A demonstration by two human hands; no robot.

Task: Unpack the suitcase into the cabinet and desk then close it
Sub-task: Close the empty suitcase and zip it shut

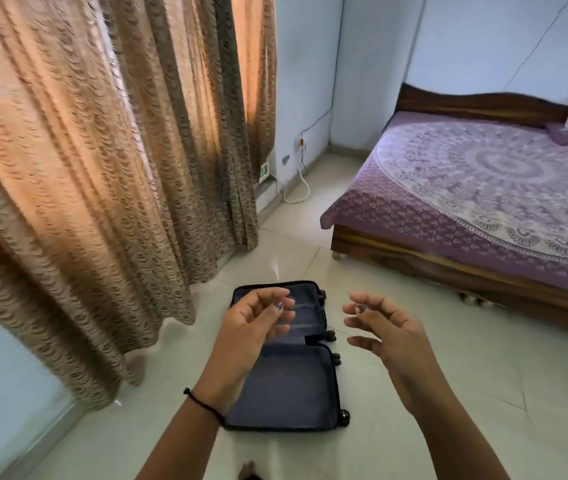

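Observation:
A dark navy suitcase (289, 386) lies wide open and flat on the pale tiled floor, both halves showing their lining with nothing visible inside. Small black wheels stick out along its right side. My left hand (251, 327) hovers above the far half, fingers loosely curled, holding nothing; a black thread band circles that wrist. My right hand (389, 337) hangs in the air to the right of the case, fingers relaxed and spread, also holding nothing. Neither hand touches the suitcase.
Long brown patterned curtains (102, 168) hang at the left down to the floor. A wooden bed (448, 265) with a purple printed cover stands at the right. A white cable (298, 188) trails from a wall socket. Bare tiles surround the case.

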